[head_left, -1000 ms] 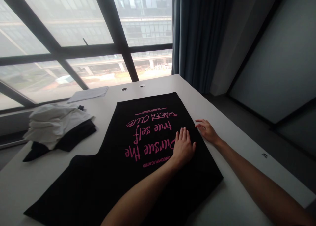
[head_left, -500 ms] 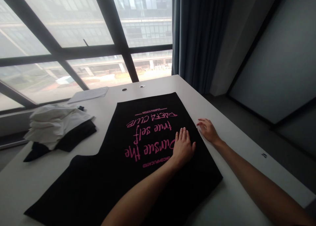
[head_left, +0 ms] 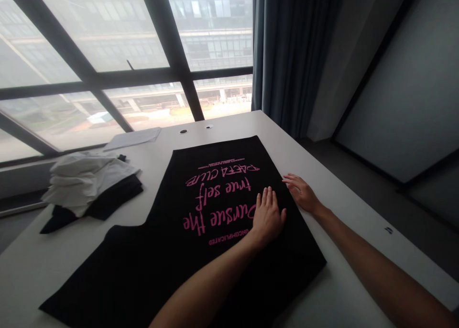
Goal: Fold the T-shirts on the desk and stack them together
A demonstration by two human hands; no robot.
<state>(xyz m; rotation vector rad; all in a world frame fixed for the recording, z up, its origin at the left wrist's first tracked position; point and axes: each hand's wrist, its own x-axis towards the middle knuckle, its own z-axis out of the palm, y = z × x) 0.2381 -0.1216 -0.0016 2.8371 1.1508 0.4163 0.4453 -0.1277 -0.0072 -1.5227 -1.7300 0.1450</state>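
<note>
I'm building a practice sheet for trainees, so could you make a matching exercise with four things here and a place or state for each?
1. left hand
2. right hand
3. curtain
4. white cloth

A. hanging beside the window
B. crumpled
C. palm down on the black shirt
D. at the shirt's edge

Right pairs: 1-C, 2-D, 3-A, 4-B

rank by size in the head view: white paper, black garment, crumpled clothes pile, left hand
1. Black garment
2. Crumpled clothes pile
3. Left hand and white paper: too alike to rank; the hand is nearer
</note>
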